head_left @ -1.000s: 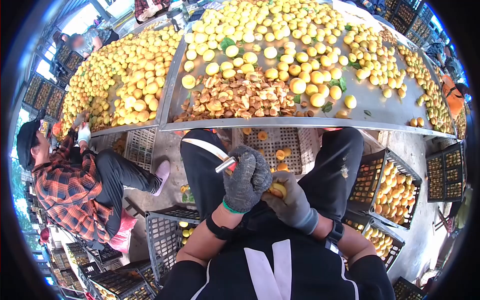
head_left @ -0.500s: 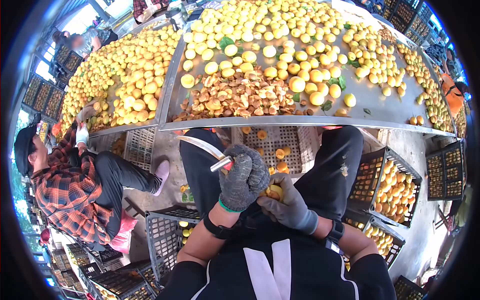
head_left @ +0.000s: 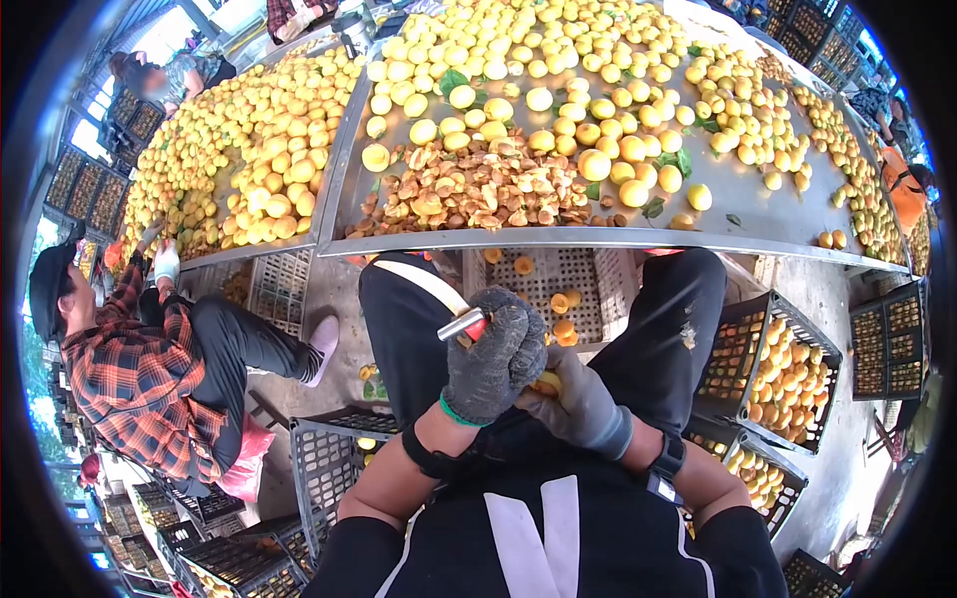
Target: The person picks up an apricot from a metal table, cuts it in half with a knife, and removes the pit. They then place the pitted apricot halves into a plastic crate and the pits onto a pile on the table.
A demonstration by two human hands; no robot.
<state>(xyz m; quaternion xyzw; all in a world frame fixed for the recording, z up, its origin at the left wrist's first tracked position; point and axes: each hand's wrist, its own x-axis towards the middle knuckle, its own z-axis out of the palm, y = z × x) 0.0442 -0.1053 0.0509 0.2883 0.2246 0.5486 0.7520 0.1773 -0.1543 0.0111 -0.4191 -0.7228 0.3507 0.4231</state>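
My left hand point(head_left: 493, 344), in a dark grey knit glove with a green cuff edge, is closed around the red-and-silver handle of a curved knife point(head_left: 431, 283). The blade points up and to the left, away from the fruit. My right hand point(head_left: 578, 401), in a smoother grey glove, is closed on an apricot point(head_left: 546, 384), of which only a small part shows between the gloves. Both hands meet above my lap, the left fingers against the fruit or the right glove; the exact contact is hidden.
A metal table point(head_left: 478, 239) ahead carries many apricots and a heap of cut pieces point(head_left: 488, 187). Below it, a crate point(head_left: 573, 289) holds several apricots. Black crates of fruit point(head_left: 788, 384) stand at right. A co-worker point(head_left: 140, 369) in a plaid shirt sits at left.
My left hand and the knife have moved slightly right, closer against my right hand. Less of the apricot shows now. The co-worker's gloved hand at left has shifted slightly.
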